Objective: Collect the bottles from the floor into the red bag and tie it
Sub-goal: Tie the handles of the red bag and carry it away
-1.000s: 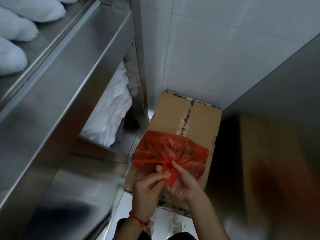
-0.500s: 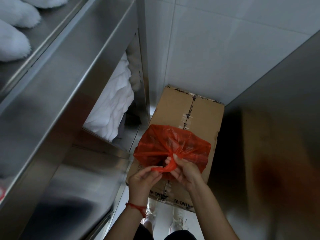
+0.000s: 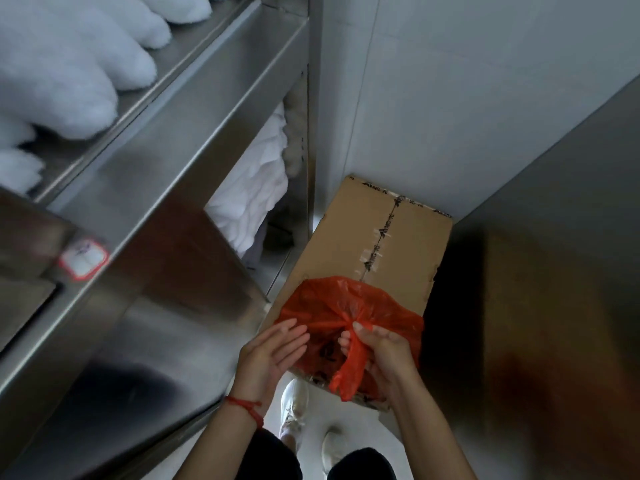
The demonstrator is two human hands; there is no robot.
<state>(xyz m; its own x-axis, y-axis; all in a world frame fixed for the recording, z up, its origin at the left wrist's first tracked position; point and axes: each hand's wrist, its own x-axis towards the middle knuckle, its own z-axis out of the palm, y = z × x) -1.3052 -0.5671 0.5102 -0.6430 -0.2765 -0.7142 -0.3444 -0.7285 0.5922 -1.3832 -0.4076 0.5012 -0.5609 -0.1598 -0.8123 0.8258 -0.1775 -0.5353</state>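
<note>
Low in the frame, on the box [image 3: 398, 244], the right hand [image 3: 384, 355] pinches the red bag [image 3: 332, 306] at its gathered neck for tying, while the left hand [image 3: 270, 355] is spread beside it.

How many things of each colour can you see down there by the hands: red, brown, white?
Red: 2, the thin red plastic bag and the red string bracelet on the left wrist.
Brown: 1, the taped brown cardboard box under the bag.
White: 2, the pair of white shoes on the floor.
Total: 5.
</note>
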